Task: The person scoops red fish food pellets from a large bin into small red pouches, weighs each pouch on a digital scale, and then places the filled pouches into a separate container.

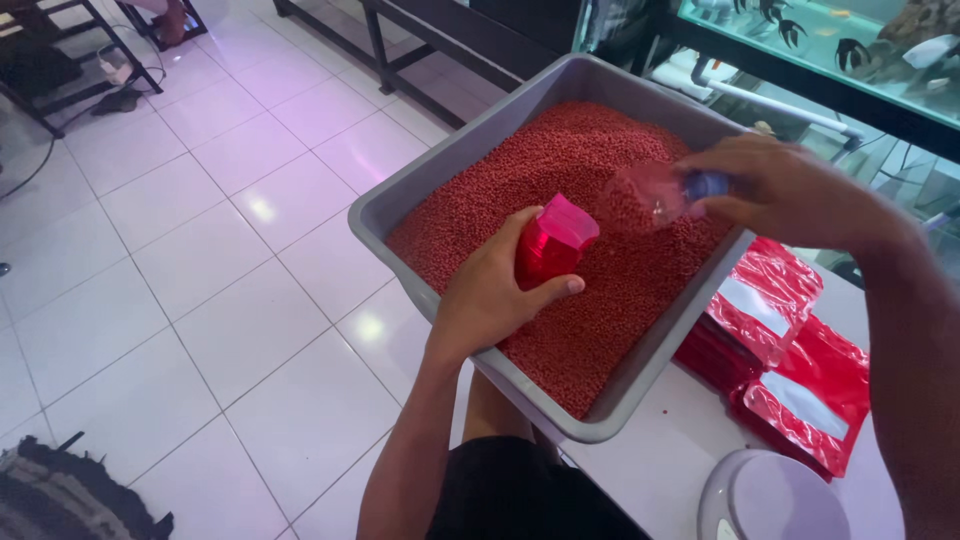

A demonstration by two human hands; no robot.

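Red pellets (590, 220) filling a grey tub (400, 205), left hand (490, 295) gripping a red pouch (552, 243), right hand (780, 185) clutching a clear scoop (645, 195) just above the pellets

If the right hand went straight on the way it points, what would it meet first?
Probably the pouch in the left hand: the right hand aims its scoop left at it, above the pellets. Depth unclear.

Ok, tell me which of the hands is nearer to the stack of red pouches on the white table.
Right. The right hand holds a clear scoop above the pellets at the grey tub's far side, just above the red pouches. The left hand grips a red pouch mid-tub, farther away.
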